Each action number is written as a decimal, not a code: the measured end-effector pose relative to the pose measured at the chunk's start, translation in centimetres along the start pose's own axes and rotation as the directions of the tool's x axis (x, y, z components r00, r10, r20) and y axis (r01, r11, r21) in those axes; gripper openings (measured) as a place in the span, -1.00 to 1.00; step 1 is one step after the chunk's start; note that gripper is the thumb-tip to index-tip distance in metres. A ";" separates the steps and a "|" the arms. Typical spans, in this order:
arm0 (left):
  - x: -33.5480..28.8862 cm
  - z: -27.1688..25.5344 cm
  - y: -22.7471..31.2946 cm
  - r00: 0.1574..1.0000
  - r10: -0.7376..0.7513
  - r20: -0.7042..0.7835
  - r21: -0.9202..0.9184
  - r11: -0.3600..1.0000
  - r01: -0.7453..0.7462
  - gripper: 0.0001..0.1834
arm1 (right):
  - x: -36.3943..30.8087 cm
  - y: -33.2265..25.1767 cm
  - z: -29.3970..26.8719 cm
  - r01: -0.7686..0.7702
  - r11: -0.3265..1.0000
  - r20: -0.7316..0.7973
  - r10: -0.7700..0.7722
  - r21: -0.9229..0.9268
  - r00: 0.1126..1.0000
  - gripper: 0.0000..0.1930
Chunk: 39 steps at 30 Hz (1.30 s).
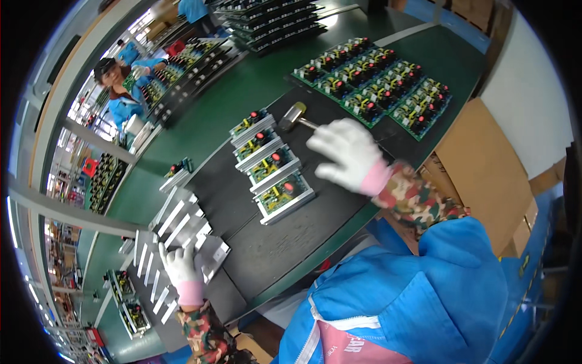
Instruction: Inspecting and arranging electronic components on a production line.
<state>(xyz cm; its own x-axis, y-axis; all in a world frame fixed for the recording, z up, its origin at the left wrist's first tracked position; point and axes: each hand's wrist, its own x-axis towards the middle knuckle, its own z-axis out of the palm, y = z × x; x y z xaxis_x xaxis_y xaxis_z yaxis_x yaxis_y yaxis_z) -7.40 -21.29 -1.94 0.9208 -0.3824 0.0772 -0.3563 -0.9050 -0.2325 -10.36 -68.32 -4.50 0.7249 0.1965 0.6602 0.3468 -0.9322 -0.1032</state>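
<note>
My right hand [347,155], in a white glove and slightly blurred, hovers over the black mat with its fingers apart. Just beyond its fingertips lies a mallet [294,115] whose handle runs toward the hand and is partly hidden. My left hand [180,270], also gloved, reaches over a group of silver metal plates [176,221] at the left, fingers stretched and apart. Whether it touches a plate I cannot tell. Between the hands stands a slanting row of several circuit boards in metal frames [273,164], each with a red round part.
Several rows of green circuit boards [376,82] lie at the far right of the green table [242,79]. Stacked black trays [267,24] stand at the back. Across the table, a co-worker [124,100] handles boards. Cardboard [485,170] stands at the right edge.
</note>
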 end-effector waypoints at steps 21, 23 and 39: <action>-1.0 3.3 11.6 0.938 0.270 -0.215 -0.347 0.877 -0.332 -0.36 | -7.5 13.3 -9.0 -0.741 0.523 0.048 0.829 -0.421 0.558 -0.56; -1.5 2.6 12.5 0.938 0.281 -0.203 -0.370 0.865 -0.339 -0.42 | -6.4 8.2 -9.3 -0.738 0.615 0.015 0.771 -0.278 0.637 -0.60; -2.0 1.9 13.2 0.921 0.328 -0.209 -0.436 0.812 -0.388 -0.46 | -5.9 -9.9 0.8 0.075 0.995 0.356 -0.091 0.058 0.930 -0.72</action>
<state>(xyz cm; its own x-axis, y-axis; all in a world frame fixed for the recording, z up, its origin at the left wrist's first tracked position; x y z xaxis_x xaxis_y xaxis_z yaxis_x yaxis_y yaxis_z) -13.68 -32.08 -7.02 0.6982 -0.6881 0.1977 -0.7159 -0.6678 0.2040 -17.57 -60.03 -7.91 0.8544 0.3757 0.3590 0.4342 -0.8957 -0.0961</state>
